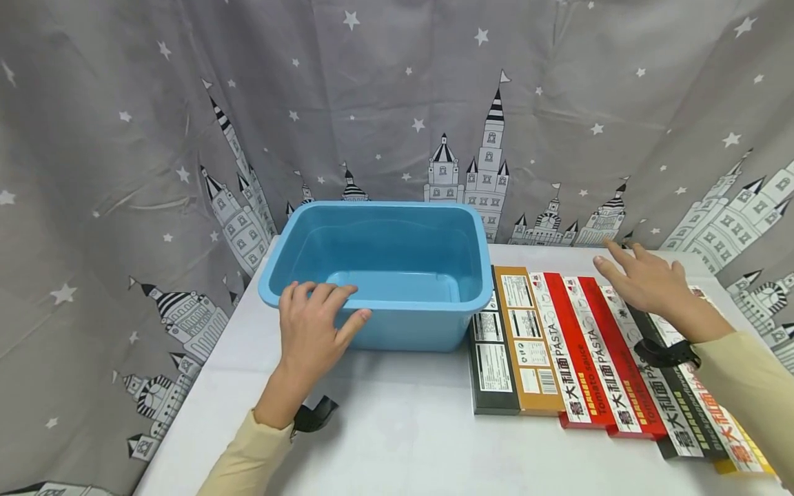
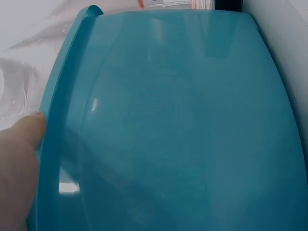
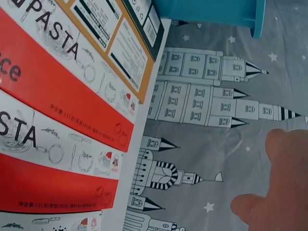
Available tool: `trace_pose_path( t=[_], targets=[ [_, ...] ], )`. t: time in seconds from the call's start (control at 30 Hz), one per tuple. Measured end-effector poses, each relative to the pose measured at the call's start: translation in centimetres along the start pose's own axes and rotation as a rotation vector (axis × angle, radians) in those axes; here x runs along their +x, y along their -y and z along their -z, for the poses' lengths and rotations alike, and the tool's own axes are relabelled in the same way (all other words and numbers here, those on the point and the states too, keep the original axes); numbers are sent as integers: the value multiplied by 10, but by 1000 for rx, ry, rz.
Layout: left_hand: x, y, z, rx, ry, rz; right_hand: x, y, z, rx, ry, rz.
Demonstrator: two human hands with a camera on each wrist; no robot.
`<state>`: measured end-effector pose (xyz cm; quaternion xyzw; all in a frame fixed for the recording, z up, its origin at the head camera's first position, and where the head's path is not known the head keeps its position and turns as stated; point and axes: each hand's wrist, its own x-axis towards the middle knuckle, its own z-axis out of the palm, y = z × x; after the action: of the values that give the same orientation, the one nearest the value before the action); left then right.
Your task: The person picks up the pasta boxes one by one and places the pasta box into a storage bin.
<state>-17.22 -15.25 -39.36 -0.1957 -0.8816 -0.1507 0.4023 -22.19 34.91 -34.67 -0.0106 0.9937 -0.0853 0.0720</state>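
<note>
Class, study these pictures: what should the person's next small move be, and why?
Probably lower the right hand toward the pasta boxes: it hovers near them with nothing in its grasp, while the left hand is at the near rim of the blue tub, whose visible floor is bare.

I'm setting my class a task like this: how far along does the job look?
Already done, it seems: the boxes lie side by side next to the blue tub. In hand: the left hand holds the tub's near rim; the right hand, empty, is over the boxes. Left, perhaps: loading, as no box shows in the tub's visible inside.
</note>
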Motion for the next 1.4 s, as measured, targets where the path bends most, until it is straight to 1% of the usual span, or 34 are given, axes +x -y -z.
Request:
trace_pose_path(
  t=[0.17,0.3,0.53,0.83,0.97,1.13,1.3,1.4],
  targets=[
    [-1,1,-2,-3,-46,-10,-5,-6,1,17,-4,-6],
    [-2,1,-3,-8,-62,-10,-8,-13,1,32,-17,-10],
    [-1,2,-5,-21,-66,-1,-19,-31,-2,64,-25,-24],
    [-3,5,-3,-6,-69,3,-31,-46,-10,69,-24,-32],
    [-3,6,-3,-3,-64,1,-39,-57,-17,82,-31,-45],
    [-3,6,-3,-3,-71,8,-51,-76,-30,54,-81,-78],
    [-4,6,-1,2,-73,25,-67,-99,-48,85,-141,-83],
    [-4,6,0,0,-67,31,-77,-111,-60,94,-163,-105]
  ],
)
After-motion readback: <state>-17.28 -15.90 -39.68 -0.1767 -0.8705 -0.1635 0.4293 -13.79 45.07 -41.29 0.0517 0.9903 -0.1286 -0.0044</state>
